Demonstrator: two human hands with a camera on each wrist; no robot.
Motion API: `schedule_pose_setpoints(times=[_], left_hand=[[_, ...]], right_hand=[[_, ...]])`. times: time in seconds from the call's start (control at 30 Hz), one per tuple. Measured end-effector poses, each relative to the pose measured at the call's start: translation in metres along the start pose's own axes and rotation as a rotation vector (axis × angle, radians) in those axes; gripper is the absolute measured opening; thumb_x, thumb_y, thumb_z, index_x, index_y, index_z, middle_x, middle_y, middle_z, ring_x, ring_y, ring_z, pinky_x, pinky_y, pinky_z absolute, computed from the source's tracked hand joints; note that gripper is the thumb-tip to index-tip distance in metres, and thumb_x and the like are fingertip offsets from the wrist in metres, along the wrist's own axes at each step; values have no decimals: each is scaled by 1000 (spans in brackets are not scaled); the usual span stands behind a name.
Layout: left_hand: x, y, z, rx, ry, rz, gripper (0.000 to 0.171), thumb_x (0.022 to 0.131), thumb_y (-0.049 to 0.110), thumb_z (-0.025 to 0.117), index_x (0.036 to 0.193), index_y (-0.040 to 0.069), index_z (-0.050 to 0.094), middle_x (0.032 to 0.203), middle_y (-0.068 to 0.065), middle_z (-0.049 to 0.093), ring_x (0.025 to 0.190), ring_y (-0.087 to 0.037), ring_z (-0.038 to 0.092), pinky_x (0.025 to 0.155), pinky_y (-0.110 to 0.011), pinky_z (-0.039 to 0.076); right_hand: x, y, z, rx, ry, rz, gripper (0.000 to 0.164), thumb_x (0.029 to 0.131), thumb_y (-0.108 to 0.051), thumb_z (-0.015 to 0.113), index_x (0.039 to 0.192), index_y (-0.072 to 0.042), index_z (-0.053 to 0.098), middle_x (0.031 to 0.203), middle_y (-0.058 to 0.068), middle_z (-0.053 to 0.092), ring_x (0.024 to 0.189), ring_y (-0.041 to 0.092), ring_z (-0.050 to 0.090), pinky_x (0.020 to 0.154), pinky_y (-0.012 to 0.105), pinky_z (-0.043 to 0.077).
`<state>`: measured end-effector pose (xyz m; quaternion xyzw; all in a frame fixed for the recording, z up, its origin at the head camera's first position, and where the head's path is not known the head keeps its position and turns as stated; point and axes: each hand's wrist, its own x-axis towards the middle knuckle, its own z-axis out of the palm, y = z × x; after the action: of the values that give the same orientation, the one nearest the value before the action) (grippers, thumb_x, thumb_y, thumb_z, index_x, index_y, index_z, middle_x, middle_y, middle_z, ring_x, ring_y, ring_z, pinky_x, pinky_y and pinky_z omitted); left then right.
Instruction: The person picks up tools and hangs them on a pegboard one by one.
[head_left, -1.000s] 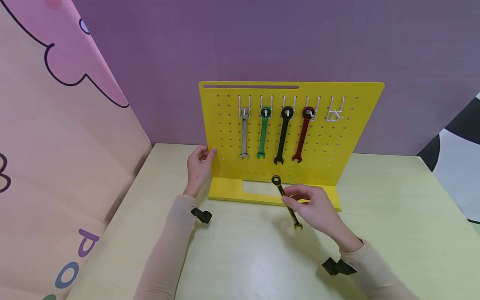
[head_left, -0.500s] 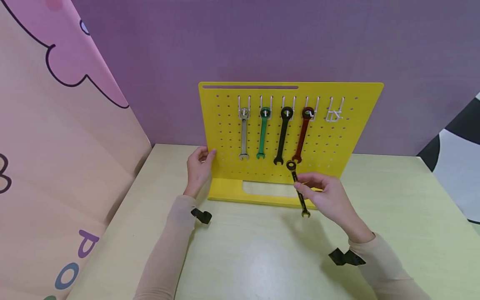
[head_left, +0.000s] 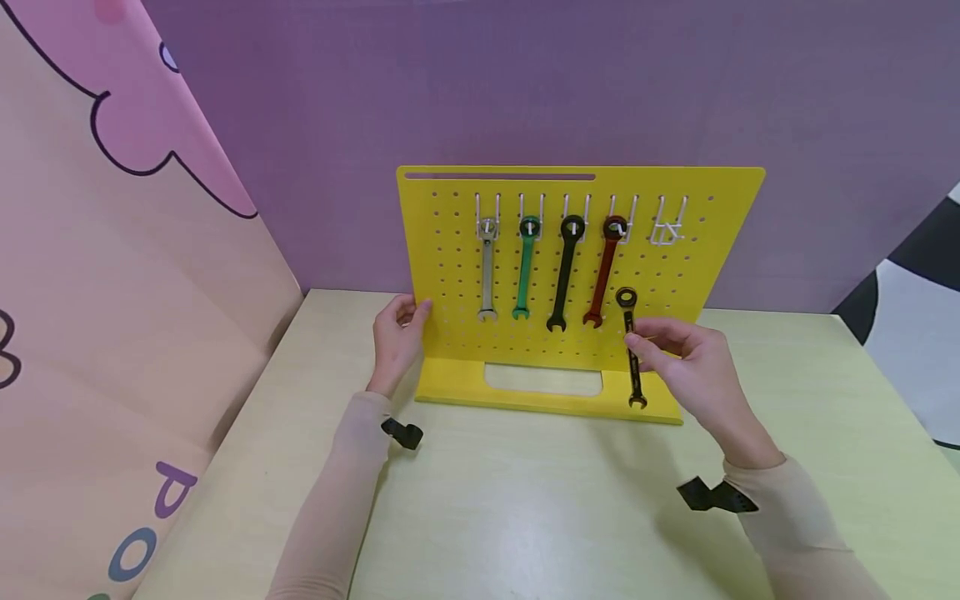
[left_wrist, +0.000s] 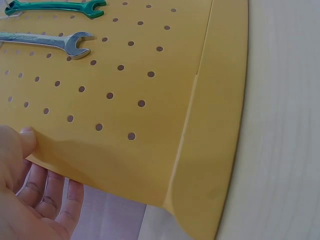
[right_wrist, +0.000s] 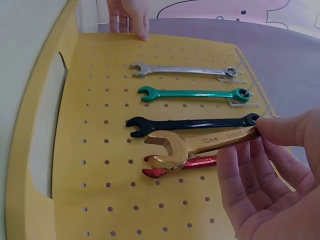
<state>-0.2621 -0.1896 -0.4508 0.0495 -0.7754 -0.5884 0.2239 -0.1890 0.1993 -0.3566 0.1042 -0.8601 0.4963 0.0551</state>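
My right hand (head_left: 693, 362) pinches a gold combination wrench (head_left: 632, 354) between thumb and fingers, in front of the lower right of a yellow pegboard (head_left: 465, 333). Its ring end points up and its open end down. In the right wrist view the gold wrench (right_wrist: 175, 147) shows "10mm" on its shank. My left hand (head_left: 397, 337) grips the board's left edge, with the thumb (left_wrist: 27, 142) on the front face and the fingers behind. From hooks hang a silver wrench (head_left: 487, 271), a green wrench (head_left: 527, 271), a black wrench (head_left: 566, 275) and a red wrench (head_left: 604, 275).
To the right of the red wrench, a white wire hook (head_left: 666, 233) on the board bears nothing. The board stands on a pale table (head_left: 480, 500). A purple wall (head_left: 525, 83) rises behind, and a printed pink panel (head_left: 150, 292) is at the left.
My right hand has moved right and up with the gold wrench, from the board's front middle to its right side. The wrench now stands more upright. My left hand has stayed put.
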Motion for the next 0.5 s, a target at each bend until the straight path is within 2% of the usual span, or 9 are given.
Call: schedule_pose_setpoints(times=[0.1,0.2,0.5], left_hand=[[0,-1,0,-2,0,8,28,105,26,71,118,1,73,103,-16,71,94,-22,62,84,-26,49],[0,-2,0,-1,2,4,28,105,26,71,119,2,73,102,-15,70,94,-22,62,84,-26,50],[2,-3,1,1,-2,8,29,105,27,71,118,2,73,100,-11,69,95,-22,62,83,-23,49]], right_hand=[[4,-1,-6,24,32,6,42,104,-31,71,131,1,70,97,-26,71,78,3,71,74,15,59],[9,-2,-11,50,81,-2,37,103,-28,72,127,-1,71,96,-27,71,76,3,71,74,15,59],[20,-2,-22,153,165,-22,16,102,-20,74,118,-16,75,99,-24,73,82,-1,70,73,15,60]])
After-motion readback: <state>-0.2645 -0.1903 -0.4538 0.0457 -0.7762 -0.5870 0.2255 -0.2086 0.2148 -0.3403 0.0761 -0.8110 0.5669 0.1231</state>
